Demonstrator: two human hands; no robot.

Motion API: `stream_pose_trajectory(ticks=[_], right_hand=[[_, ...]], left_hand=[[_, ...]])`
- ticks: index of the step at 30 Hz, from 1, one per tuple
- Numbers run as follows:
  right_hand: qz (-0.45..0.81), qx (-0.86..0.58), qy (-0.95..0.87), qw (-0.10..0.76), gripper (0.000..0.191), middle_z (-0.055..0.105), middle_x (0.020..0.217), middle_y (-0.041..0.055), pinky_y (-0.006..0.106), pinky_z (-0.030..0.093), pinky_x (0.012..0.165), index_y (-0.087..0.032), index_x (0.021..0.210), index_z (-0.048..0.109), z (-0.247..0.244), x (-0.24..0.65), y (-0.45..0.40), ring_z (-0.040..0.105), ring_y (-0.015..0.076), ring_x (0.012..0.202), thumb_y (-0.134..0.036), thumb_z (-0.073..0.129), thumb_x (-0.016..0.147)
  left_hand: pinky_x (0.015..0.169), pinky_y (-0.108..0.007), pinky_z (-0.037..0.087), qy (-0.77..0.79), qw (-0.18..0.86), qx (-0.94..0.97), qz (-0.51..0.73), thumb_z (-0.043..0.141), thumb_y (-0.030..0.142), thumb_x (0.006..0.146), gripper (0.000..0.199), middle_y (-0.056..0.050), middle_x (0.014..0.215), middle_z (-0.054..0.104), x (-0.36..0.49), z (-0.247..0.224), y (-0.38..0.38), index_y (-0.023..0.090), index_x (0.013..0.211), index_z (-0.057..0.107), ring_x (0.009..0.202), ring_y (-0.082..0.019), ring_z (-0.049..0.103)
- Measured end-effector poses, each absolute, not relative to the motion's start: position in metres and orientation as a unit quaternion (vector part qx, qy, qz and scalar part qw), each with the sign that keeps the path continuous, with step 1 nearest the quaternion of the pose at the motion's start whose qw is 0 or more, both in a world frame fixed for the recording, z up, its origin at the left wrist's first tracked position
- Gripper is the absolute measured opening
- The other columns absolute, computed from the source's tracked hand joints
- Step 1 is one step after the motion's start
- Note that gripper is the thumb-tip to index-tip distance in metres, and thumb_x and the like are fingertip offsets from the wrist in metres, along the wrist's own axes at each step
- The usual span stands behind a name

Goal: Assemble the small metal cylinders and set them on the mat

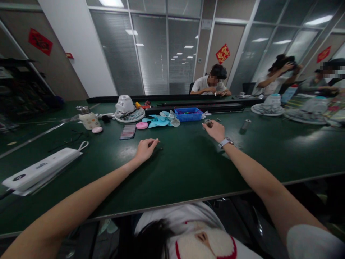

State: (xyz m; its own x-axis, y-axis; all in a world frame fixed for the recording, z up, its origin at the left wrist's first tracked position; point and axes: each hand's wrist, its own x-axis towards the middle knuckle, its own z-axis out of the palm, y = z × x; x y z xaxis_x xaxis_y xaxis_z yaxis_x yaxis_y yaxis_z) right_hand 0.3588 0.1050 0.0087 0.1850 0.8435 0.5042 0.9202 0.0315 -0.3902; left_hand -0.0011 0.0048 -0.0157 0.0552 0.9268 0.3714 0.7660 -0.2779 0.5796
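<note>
My left hand (145, 149) hovers over the green table, thumb and fingers pinched together; a tiny bright bit shows at the fingertips, too small to name. Farther right, my right hand (216, 131), with a watch (225, 142) on its wrist, is closed around a small dark metallic cylinder (207, 122), mostly hidden by the fingers. Another small metallic cylinder (245, 124) stands upright to the right of that hand. Light-blue fan blades (159, 120) lie beyond my left hand, beside a blue basket (188, 115). A white fan part with a round grille (129, 114) is farther left.
A pink round object (142, 125) and a blurred card (127, 132) lie near the blades. At left are a patterned bottle (89, 120) and a long white power strip (43, 169). More fan parts (268, 108) stand at right. A person (208, 84) sits opposite; others sit at right.
</note>
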Motion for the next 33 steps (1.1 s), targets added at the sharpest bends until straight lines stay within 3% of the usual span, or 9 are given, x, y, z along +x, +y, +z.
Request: stream_pose_trajectory(ticks=[5,11,16,19,22,25,28,33], right_hand=[[-0.041,-0.778,-0.548,0.304,0.051,0.07,0.111,0.0214,0.043,0.047,0.088,-0.013,0.111,0.069,0.0,0.406,0.119,0.066,0.0343,0.106,-0.057,0.056,0.087],[0.0,-0.797,-0.54,0.269,0.051,0.069,0.113,0.0195,0.046,0.043,0.091,-0.015,0.113,0.066,-0.01,0.413,0.121,0.063,0.035,0.109,-0.057,0.057,0.085],[-0.119,-0.737,-0.551,0.373,0.067,0.058,0.131,0.0228,0.053,0.032,0.103,-0.01,0.136,0.048,-0.001,0.384,0.107,0.05,0.037,0.123,-0.047,0.064,0.082],[-0.14,-0.61,-0.668,0.402,0.061,0.051,0.141,0.0209,0.053,0.029,0.107,-0.012,0.139,0.047,0.008,0.339,0.085,0.044,0.0351,0.131,-0.044,0.057,0.089],[-0.049,-0.435,-0.833,0.339,0.052,0.049,0.147,0.0142,0.052,0.03,0.11,-0.02,0.139,0.052,0.008,0.285,0.052,0.043,0.0308,0.135,-0.048,0.047,0.096],[0.05,-0.292,-0.929,0.222,0.054,0.036,0.157,0.0097,0.05,0.029,0.113,-0.026,0.143,0.05,-0.002,0.241,0.021,0.036,0.0287,0.142,-0.053,0.045,0.097],[0.097,-0.261,-0.947,0.162,0.055,0.029,0.16,0.009,0.048,0.027,0.116,-0.027,0.146,0.048,-0.013,0.219,0.007,0.03,0.0279,0.146,-0.054,0.045,0.097],[0.109,-0.283,-0.943,0.135,0.052,0.034,0.158,0.0062,0.049,0.026,0.116,-0.028,0.147,0.046,-0.016,0.211,0.011,0.03,0.0275,0.146,-0.05,0.042,0.099]], left_hand=[[0.069,-0.032,0.046,0.603,0.126,0.692,0.377,0.041,0.049,0.093,0.045,-0.005,0.084,0.073,-0.001,-0.016,0.004,0.02,0.099,0.075,0.081,-0.024,0.065],[0.075,-0.031,0.048,0.609,0.146,0.674,0.392,0.041,0.038,0.091,0.038,-0.005,0.085,0.073,-0.001,-0.015,0.005,0.02,0.101,0.072,0.085,-0.023,0.067],[0.075,-0.032,0.049,0.613,0.153,0.665,0.398,0.041,0.035,0.089,0.035,-0.005,0.084,0.073,0.0,-0.013,0.003,0.02,0.098,0.071,0.085,-0.023,0.067],[0.076,-0.032,0.048,0.611,0.156,0.66,0.408,0.04,0.031,0.088,0.033,-0.004,0.084,0.073,0.0,-0.013,0.003,0.02,0.096,0.071,0.085,-0.023,0.066],[0.076,-0.032,0.047,0.621,0.152,0.649,0.412,0.038,0.027,0.086,0.032,-0.004,0.083,0.072,0.0,-0.015,0.004,0.021,0.09,0.069,0.085,-0.023,0.066],[0.075,-0.032,0.045,0.639,0.136,0.634,0.414,0.034,0.026,0.085,0.032,-0.003,0.081,0.071,-0.001,-0.017,0.004,0.022,0.08,0.066,0.083,-0.023,0.065],[0.073,-0.031,0.044,0.643,0.128,0.631,0.414,0.033,0.026,0.084,0.032,-0.003,0.078,0.07,-0.001,-0.019,0.004,0.023,0.073,0.063,0.081,-0.022,0.064],[0.071,-0.031,0.042,0.638,0.139,0.642,0.401,0.034,0.028,0.082,0.03,-0.003,0.074,0.068,0.0,-0.017,0.002,0.023,0.068,0.061,0.077,-0.022,0.063]])
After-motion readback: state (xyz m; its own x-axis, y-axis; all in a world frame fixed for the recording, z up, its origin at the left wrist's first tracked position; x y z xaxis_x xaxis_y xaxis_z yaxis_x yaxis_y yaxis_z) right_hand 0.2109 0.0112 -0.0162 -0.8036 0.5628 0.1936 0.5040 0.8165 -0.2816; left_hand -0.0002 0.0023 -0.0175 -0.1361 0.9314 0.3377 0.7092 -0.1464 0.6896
